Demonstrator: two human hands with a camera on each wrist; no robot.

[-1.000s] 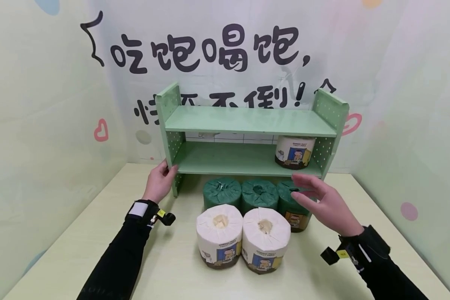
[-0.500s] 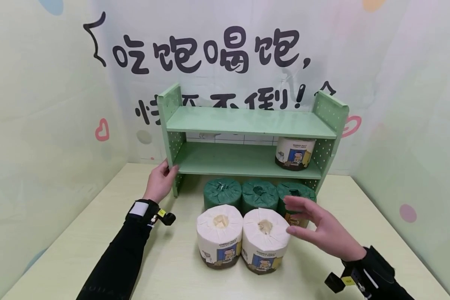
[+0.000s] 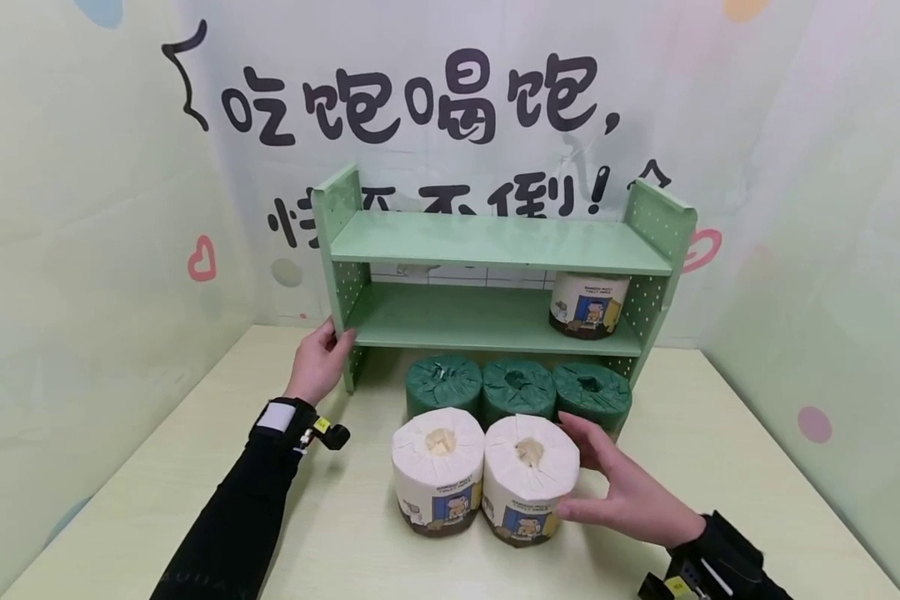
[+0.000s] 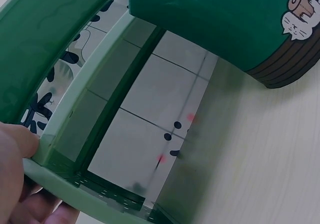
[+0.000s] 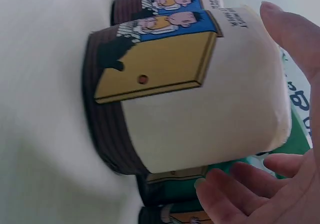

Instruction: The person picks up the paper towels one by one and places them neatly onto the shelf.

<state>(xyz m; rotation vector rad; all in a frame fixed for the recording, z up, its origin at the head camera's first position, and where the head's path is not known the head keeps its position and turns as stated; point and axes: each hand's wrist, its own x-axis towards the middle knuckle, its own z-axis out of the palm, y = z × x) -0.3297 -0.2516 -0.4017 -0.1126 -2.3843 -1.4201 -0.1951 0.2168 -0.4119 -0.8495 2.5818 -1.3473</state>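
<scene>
My left hand (image 3: 318, 362) grips the lower left side panel of a green two-tier shelf (image 3: 495, 317); in the left wrist view its thumb (image 4: 20, 140) lies over the panel's edge, the other fingers behind. My right hand (image 3: 630, 492) is at the right side of a white-wrapped toilet paper roll (image 3: 521, 508), thumb toward the front and fingers toward the back. In the right wrist view the fingers (image 5: 235, 189) are spread around that roll without closing on it. A second white toilet paper roll (image 3: 435, 492) stands against its left side.
Three green-wrapped toilet paper rolls stand in a row behind the white ones, among them a right-hand green roll (image 3: 592, 392). Another white roll (image 3: 588, 306) sits at the right end of the middle shelf board. Printed fabric walls (image 3: 817, 250) surround the pale table (image 3: 195, 483).
My right hand has come down and forward from above the right green roll to the right white roll's side. My left hand has stayed on the shelf panel.
</scene>
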